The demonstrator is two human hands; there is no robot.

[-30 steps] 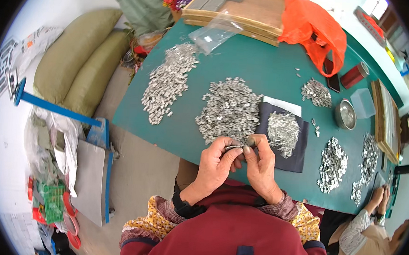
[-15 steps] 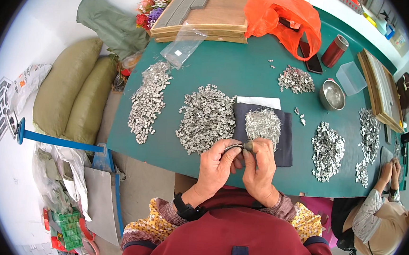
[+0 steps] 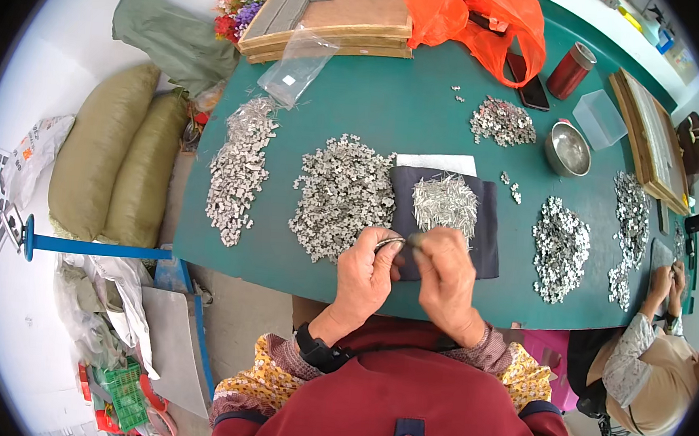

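My left hand (image 3: pixel 364 277) is closed in a pinch on a thin, dark curved strip (image 3: pixel 391 240), whose full length is hidden by the fingers. Just beside it, with a small gap between, my right hand (image 3: pixel 447 278) has its fingers bent together; a dark patch shows at a fingertip, and what they hold is hidden. Both hands are over the table's near side. Beyond them a heap of thin silvery pins (image 3: pixel 445 200) lies on a folded dark cloth (image 3: pixel 487 242). Left of the cloth spreads a large heap of small metal pieces (image 3: pixel 341 193).
More metal pieces lie in a long heap (image 3: pixel 239 174) at left and a heap (image 3: pixel 560 249) at right. Farther back stand a metal bowl (image 3: pixel 568 149), clear plastic box (image 3: pixel 599 119), red flask (image 3: pixel 571 71) and orange bag (image 3: pixel 477 20). A co-worker's hands (image 3: pixel 667 287) are far right.
My right hand has moved a little away from the left, opening a gap where the fingers met at the strip. The whole view has shifted slightly.
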